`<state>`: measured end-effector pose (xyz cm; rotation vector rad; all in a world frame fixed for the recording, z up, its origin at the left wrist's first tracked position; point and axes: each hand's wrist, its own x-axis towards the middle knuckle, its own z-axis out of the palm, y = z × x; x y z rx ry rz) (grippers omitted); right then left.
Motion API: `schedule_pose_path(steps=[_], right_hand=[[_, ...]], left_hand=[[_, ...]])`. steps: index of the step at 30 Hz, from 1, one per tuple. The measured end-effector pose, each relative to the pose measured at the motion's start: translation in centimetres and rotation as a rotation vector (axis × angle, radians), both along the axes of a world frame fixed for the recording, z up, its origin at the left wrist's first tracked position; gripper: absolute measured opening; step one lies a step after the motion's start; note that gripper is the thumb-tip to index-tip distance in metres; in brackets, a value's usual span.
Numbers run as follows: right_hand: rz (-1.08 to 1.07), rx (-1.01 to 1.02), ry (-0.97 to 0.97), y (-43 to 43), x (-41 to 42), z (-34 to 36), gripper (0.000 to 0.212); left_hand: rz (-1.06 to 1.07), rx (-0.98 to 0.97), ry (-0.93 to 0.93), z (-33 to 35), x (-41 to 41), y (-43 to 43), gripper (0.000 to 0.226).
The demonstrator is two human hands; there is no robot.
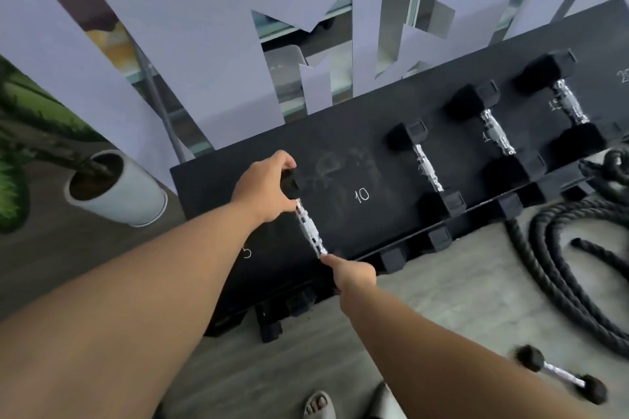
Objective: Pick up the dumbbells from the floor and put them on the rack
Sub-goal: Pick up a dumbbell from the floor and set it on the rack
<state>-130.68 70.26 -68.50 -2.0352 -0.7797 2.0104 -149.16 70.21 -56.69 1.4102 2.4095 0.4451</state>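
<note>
A small dumbbell (310, 231) with black hex heads and a chrome handle lies on the black rack (343, 214), between the chalk marks 5 and 10. My left hand (263, 189) grips its far head. My right hand (354, 274) closes over its near head, which is hidden under the fingers. Three larger dumbbells (428, 167) rest in a row on the rack to the right. One more small dumbbell (561, 374) lies on the floor at the lower right.
A coiled black battle rope (558, 248) lies on the floor right of the rack. A white plant pot (136, 194) stands left of the rack. A mirrored wall with grey panels rises behind. My sandalled foot (318, 405) shows at the bottom edge.
</note>
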Motion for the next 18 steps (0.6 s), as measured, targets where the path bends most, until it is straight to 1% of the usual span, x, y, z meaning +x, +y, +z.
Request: schedule_pose_path(steps=[2, 3, 5, 8, 9, 11, 14, 15, 17, 18], right_hand=[[0.079, -0.007, -0.023, 1.0, -1.3, -1.0, 0.045], [0.131, -0.009, -0.041, 1.5, -1.9, -1.4, 0.044], [0.231, 0.002, -0.089, 2.5, -3.0, -2.3, 0.047], [0.351, 0.027, -0.178, 4.2, -4.3, -3.7, 0.053], [0.373, 0.044, -0.196, 4.7, -4.7, -4.3, 0.052], [0.427, 0.065, -0.242, 5.4, -5.5, -5.5, 0.044], [0.535, 0.11, -0.365, 5.6, -6.4, -7.1, 0.05], [0.568, 0.139, -0.404, 5.4, -6.5, -7.2, 0.048], [0.678, 0.218, -0.467, 4.9, -6.5, -7.0, 0.028], [0.743, 0.257, -0.493, 4.6, -6.4, -6.9, 0.022]], left_hand=[[-0.02, -0.039, 0.036, -1.0, -0.9, 1.1, 0.064], [-0.031, -0.059, 0.054, -1.5, -1.4, 1.6, 0.064], [-0.053, -0.095, 0.076, -2.7, -2.8, 2.7, 0.065], [-0.07, -0.128, 0.048, -5.0, -5.1, 4.3, 0.063], [-0.073, -0.14, 0.037, -5.8, -5.8, 4.9, 0.061], [-0.077, -0.16, 0.022, -7.4, -6.8, 5.8, 0.06], [-0.117, -0.18, -0.001, -9.3, -7.5, 6.7, 0.061], [-0.132, -0.186, -0.01, -9.8, -7.5, 6.9, 0.06], [-0.16, -0.194, -0.033, -11.0, -7.4, 7.1, 0.058], [-0.17, -0.198, -0.045, -11.5, -7.4, 7.0, 0.057]])
